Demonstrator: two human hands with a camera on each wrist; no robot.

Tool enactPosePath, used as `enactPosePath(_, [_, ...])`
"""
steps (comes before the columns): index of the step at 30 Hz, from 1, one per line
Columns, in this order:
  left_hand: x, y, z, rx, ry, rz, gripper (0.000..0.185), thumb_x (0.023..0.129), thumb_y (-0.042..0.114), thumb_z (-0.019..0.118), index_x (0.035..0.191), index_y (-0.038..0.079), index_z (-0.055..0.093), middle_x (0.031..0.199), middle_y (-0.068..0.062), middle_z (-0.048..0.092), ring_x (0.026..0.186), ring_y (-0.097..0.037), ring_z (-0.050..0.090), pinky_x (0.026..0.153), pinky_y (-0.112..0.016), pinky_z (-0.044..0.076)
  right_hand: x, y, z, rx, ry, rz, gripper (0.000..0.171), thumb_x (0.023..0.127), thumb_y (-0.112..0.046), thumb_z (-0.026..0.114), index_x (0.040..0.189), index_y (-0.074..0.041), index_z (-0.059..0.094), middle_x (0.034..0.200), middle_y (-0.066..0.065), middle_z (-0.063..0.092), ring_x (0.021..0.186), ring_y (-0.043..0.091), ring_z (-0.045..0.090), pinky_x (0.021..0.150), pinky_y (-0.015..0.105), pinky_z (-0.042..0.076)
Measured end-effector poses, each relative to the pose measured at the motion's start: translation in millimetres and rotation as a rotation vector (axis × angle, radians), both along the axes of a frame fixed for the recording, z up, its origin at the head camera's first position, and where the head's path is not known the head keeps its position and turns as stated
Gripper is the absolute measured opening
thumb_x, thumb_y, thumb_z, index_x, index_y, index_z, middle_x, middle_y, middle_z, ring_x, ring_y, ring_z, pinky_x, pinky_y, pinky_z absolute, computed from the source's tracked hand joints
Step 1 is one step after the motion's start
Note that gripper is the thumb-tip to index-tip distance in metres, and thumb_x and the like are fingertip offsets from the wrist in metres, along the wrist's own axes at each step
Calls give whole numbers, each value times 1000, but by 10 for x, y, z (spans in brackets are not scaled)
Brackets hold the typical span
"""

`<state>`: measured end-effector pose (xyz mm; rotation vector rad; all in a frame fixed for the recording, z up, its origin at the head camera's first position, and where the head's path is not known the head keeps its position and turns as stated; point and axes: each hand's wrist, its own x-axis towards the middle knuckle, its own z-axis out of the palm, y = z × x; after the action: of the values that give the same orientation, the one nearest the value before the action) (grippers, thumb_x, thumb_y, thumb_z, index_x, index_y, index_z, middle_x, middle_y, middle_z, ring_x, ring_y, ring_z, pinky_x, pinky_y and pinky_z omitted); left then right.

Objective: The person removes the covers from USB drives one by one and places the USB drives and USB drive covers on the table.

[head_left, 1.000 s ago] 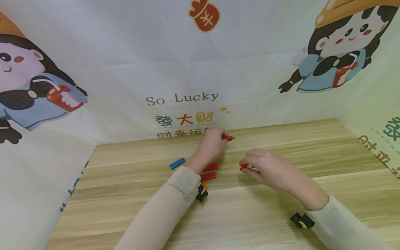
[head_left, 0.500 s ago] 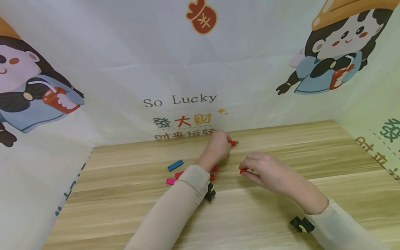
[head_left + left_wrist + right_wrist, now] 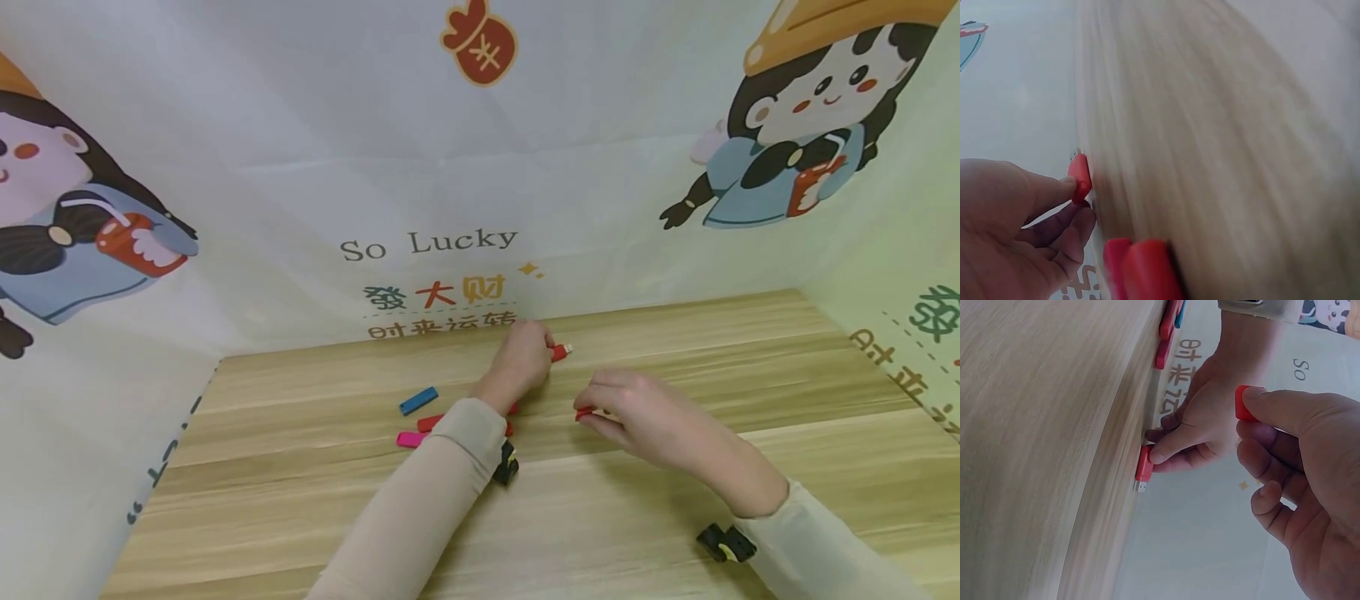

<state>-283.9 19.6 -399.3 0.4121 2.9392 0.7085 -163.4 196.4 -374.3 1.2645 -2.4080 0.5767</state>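
My left hand (image 3: 542,353) pinches a red USB stick (image 3: 558,352) low over the wooden table (image 3: 675,350), its metal plug pointing right. In the right wrist view the red USB stick (image 3: 1144,464) shows its plug end between finger and thumb. My right hand (image 3: 594,408) pinches a small red cap (image 3: 583,412) a short way right of and nearer than the stick. The red cap (image 3: 1242,403) sits at my fingertips, apart from the stick. The left wrist view shows the red USB stick (image 3: 1079,177) held by my left fingertips (image 3: 1063,187).
Loose sticks lie left of my left forearm: a blue one (image 3: 418,400), a red one (image 3: 430,422) and a pink one (image 3: 409,438). Another red piece (image 3: 511,427) shows beside the sleeve. Printed cloth walls (image 3: 300,208) close the table at the back and both sides.
My left hand with the red stick has shifted slightly right and toward me, uncovering the pink and red sticks left of the sleeve. The right hand has barely moved.
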Motion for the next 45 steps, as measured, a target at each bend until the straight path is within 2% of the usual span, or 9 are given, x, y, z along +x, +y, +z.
enactPosePath(5, [5, -13, -11, -30, 2, 7, 21, 107, 10, 62, 117, 9, 79, 123, -6, 74, 119, -19, 67, 98, -31, 56, -6, -2, 0, 7, -16, -3, 14, 88, 0, 85, 98, -6, 77, 93, 0, 72, 82, 10, 68, 71, 25, 59])
enactPosePath(12, [48, -62, 45, 6, -18, 16, 27, 111, 17, 58, 132, 10, 74, 134, -5, 71, 130, -21, 61, 105, -34, 52, -28, 9, -7, -14, -8, -4, 15, 87, 2, 85, 98, -5, 77, 94, 1, 73, 83, 12, 70, 72, 26, 60])
enactPosePath(18, [142, -144, 106, -13, 59, -10, 32, 110, 20, 60, 139, 12, 69, 139, -4, 67, 135, -22, 57, 105, -38, 52, -72, 20, 5, -4, -17, -31, 16, 87, 2, 85, 99, -5, 77, 94, 1, 74, 83, 12, 70, 72, 26, 60])
enactPosePath(25, [315, -280, 195, -73, 185, -55, 38, 109, 24, 62, 145, 14, 64, 146, -5, 61, 136, -24, 56, 112, -39, 47, -169, 28, 45, 12, -81, -72, 16, 90, 1, 83, 94, -9, 71, 89, -3, 70, 78, 11, 65, 68, 28, 58])
enactPosePath(32, [540, -436, 266, -59, 295, -104, 41, 108, 22, 64, 147, 10, 62, 144, -9, 61, 134, -28, 56, 118, -43, 41, -286, 63, 78, 25, -137, -105, 13, 93, 0, 81, 96, -9, 73, 90, -4, 70, 78, 10, 63, 69, 30, 57])
enactPosePath(37, [708, -538, 287, -45, 366, -147, 44, 105, 21, 68, 147, 9, 60, 144, -10, 60, 135, -31, 54, 116, -47, 43, -369, 90, 42, 27, -167, -122, 13, 92, 2, 81, 94, -8, 72, 87, -4, 70, 75, 9, 61, 67, 29, 56])
enactPosePath(45, [964, -714, 285, -47, 390, -164, 48, 105, 23, 70, 150, 10, 58, 149, -11, 57, 140, -34, 50, 115, -56, 42, -507, 76, 85, 54, -200, -160, 13, 92, -2, 82, 95, -10, 72, 86, -5, 69, 77, 10, 62, 69, 31, 57])
